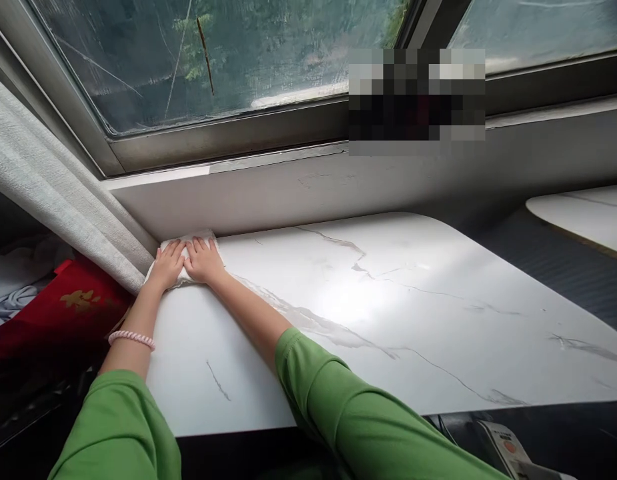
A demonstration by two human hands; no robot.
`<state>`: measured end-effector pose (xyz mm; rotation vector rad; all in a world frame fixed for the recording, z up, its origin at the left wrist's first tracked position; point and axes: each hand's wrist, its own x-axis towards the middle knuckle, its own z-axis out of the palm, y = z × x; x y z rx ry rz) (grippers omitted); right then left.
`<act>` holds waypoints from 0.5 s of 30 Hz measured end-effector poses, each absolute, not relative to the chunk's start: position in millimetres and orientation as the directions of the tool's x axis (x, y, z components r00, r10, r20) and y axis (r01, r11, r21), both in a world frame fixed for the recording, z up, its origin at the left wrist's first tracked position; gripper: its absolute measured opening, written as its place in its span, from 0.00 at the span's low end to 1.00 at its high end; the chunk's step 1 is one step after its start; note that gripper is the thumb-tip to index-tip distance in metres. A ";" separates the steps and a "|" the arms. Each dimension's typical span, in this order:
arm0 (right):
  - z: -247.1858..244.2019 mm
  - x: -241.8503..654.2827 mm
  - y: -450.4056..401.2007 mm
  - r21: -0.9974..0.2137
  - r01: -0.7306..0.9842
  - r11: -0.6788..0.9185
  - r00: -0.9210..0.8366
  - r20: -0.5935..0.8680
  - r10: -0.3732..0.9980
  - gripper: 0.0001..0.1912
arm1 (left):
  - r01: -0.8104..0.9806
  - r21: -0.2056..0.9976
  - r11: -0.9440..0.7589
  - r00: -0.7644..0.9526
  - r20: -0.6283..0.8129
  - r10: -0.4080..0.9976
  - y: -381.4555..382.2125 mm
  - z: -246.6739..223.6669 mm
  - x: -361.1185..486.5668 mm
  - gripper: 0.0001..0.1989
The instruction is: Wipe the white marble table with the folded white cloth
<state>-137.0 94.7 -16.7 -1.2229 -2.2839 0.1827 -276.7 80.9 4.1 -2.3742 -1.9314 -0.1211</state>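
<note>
A white cloth point(181, 277) lies on the far left corner of a white marble-patterned table point(308, 293), close to the wall and the curtain. On its left part my left hand point(169, 265) lies flat with the fingers stretched forward. Beside it my right hand point(204, 260) presses on the cloth, fingers spread and pointing towards the wall. The two hands are side by side and their thumbs nearly meet. Part of the cloth is hidden under the palms.
A window point(228, 67) with a metal frame rises behind the table. A pale curtain point(63, 173) hangs at the left, above a red bag point(83, 303) with a gold print. Another marble-patterned tabletop point(588, 213) stands at the right. A power strip point(508, 443) sits below the front edge.
</note>
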 end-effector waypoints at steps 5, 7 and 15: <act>-14.7 -129.0 76.6 -0.345 0.725 0.596 -0.481 0.366 0.797 0.28 | 0.981 -0.002 -0.193 0.192 0.131 0.973 63.1 0.7 -273.1 0.25; -14.6 -123.4 62.0 -0.337 0.721 0.605 -0.492 0.366 0.790 0.28 | 0.978 0.003 -0.207 0.204 0.144 0.968 47.6 -2.7 -271.0 0.25; -13.1 -87.5 -25.7 -0.285 0.632 0.721 -0.604 0.401 0.688 0.30 | 0.980 0.018 -0.198 0.187 0.252 0.949 -60.9 -16.0 -246.4 0.27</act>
